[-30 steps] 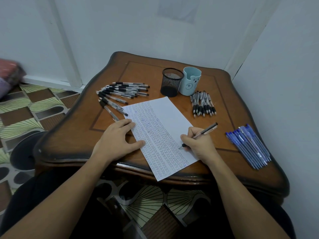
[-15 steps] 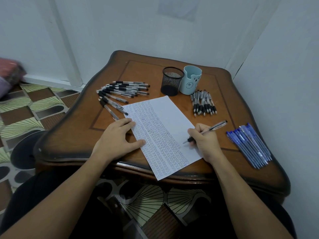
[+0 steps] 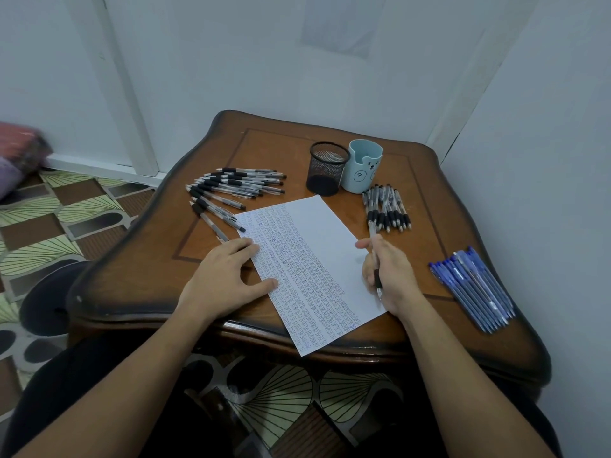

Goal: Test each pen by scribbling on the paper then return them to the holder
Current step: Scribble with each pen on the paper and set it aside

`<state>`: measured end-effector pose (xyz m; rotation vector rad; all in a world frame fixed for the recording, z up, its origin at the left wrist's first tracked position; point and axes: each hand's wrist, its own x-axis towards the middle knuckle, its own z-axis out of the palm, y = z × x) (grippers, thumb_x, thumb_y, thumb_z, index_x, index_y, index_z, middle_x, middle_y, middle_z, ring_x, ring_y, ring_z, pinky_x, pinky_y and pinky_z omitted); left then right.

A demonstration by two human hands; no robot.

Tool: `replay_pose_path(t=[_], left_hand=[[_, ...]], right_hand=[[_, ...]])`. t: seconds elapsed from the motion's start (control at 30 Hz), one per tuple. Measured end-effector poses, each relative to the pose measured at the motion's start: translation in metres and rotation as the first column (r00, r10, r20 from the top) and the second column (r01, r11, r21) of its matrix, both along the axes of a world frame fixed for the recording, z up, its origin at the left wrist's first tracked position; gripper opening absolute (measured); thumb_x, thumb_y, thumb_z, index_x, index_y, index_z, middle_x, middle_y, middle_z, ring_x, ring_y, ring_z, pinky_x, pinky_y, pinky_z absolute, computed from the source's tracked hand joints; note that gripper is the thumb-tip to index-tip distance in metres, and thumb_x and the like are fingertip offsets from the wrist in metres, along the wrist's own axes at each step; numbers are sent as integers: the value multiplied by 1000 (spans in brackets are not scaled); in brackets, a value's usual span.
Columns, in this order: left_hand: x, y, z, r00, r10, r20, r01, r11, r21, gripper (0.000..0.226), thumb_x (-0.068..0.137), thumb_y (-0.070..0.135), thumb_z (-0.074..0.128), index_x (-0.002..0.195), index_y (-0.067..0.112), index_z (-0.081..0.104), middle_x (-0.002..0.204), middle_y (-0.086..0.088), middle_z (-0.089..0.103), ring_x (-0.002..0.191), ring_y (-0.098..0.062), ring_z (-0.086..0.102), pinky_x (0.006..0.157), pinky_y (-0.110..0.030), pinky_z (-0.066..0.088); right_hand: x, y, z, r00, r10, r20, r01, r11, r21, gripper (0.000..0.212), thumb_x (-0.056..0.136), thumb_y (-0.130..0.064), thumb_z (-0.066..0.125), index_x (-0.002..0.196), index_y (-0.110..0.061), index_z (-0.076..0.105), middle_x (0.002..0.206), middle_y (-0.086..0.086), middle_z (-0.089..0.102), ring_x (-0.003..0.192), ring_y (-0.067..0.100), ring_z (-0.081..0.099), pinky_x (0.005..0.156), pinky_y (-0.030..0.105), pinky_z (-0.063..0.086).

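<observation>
A white paper (image 3: 317,236) covered with rows of scribbles lies on the wooden table (image 3: 284,147). My left hand (image 3: 228,279) presses flat on its left edge. My right hand (image 3: 390,272) grips a black-grip pen (image 3: 373,256) at the paper's right edge, the pen pointing away from me with its tip near my wrist. A black mesh holder (image 3: 327,168) and a light-blue bear holder (image 3: 362,166) stand at the back. Several black pens (image 3: 231,190) fan out at the left. Another bunch of black pens (image 3: 386,208) lies just beyond my right hand.
Several blue pens (image 3: 472,289) lie in a row at the table's right side. White walls close in behind and on the right. A patterned floor (image 3: 49,219) and a dark round object (image 3: 46,299) lie to the left of the table.
My right hand lifted the pen off the paper and turned it so it points toward the black pens at the back right. My left hand stayed on the paper.
</observation>
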<state>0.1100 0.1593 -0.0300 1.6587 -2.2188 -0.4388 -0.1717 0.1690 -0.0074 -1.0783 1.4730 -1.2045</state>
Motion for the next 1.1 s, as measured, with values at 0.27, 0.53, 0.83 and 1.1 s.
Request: replay_pose_path(t=[0.27, 0.53, 0.83, 1.1], left_hand=[[0, 0, 1, 1000, -9, 3, 9, 1000, 7, 124, 52, 101, 20, 145, 23, 42, 152, 8, 34, 139, -11, 27, 114, -33, 21], [-1, 1, 1, 1000, -8, -13, 8, 1000, -6, 106, 62, 88, 30, 146, 25, 40, 153, 10, 31, 139, -8, 24, 113, -27, 17], [1, -2, -2, 1000, -15, -19, 14, 999, -30, 117, 56, 99, 22, 146, 26, 40, 153, 12, 31, 139, -6, 24, 112, -23, 14], [1, -2, -2, 1000, -5, -23, 4, 1000, -22, 104, 64, 90, 28, 148, 29, 36, 154, 15, 27, 141, -4, 19, 113, -23, 12]], right_hand=[[-2, -3, 0, 999, 18, -42, -16, 998, 60, 40, 109, -26, 33, 106, -8, 69, 52, 3, 50, 47, 15, 41, 52, 32, 36], [-23, -50, 32, 981, 61, -187, -18, 975, 222, 20, 96, -7, 47, 93, -9, 66, 82, 7, 59, 61, 18, 44, 49, 28, 35], [-46, -127, 52, 759, 6, -651, 119, 982, 148, 36, 97, -19, 63, 129, -2, 60, 100, 9, 62, 81, 19, 57, 75, 36, 49], [-47, -144, 38, 600, 40, -799, 156, 974, 166, 23, 97, -23, 63, 107, -2, 65, 96, 12, 65, 76, 20, 57, 59, 27, 41]])
